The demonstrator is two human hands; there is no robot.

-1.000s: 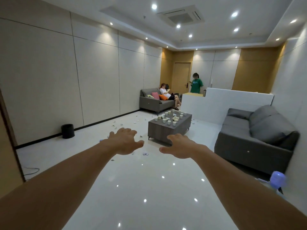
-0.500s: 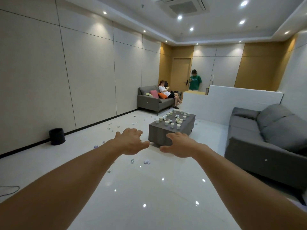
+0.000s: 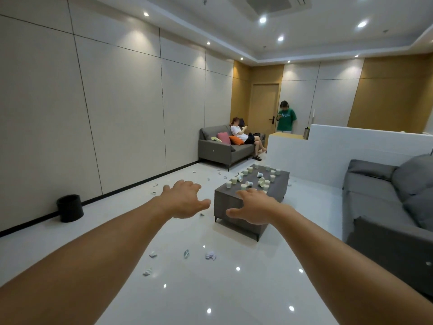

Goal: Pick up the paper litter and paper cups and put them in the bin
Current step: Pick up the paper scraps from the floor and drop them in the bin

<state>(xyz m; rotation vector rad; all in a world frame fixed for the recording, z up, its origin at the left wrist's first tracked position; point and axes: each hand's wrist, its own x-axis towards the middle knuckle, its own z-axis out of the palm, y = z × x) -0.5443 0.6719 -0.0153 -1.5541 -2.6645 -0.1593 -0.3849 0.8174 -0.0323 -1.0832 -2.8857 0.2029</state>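
Ahead, paper cups (image 3: pixel 248 183) on table (image 3: pixel 280 184), beyond outstretched fingers (image 3: pixel 244 194)

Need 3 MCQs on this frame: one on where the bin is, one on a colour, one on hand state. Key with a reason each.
1. The black bin stands:
A on a shelf
B on the floor against the left wall
C under a desk

2. The coffee table bearing the paper cups is:
A red
B white
C grey

3. The left hand and right hand are:
A both open, holding nothing
B both gripping cups
C pinching one paper scrap together

Key:
1 B, it sits on the floor at the foot of the wall.
2 C, its top and sides show grey.
3 A, the fingers are spread in the air with nothing in either hand.
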